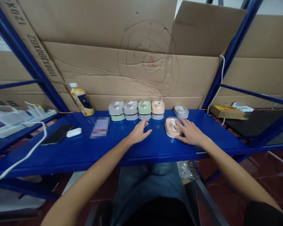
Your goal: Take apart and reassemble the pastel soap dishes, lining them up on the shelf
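A small pink rounded box with a clear lid (pixel 171 127) rests on the blue table. My right hand (pixel 190 131) grips its right side, thumb at the front edge and fingers at the back. My left hand (pixel 139 132) is held over the table with the fingers apart and nothing in it. Just beyond it stand stacked boxes in a row: a grey one on green (pixel 116 108), a grey stack (pixel 131 108), a green-topped stack (pixel 144 108) and a peach-topped stack (pixel 158 107). A single grey box (pixel 181 111) lies behind my right hand.
On the left are a yellow drink bottle (pixel 82 99), a blurred-out card (pixel 100 127), a white earphone case (pixel 74 132) and a black phone (pixel 58 134). A white cable (pixel 34 155) hangs at the front left. Cardboard (pixel 96 62) walls the back; blue posts (pixel 238 44) flank the table.
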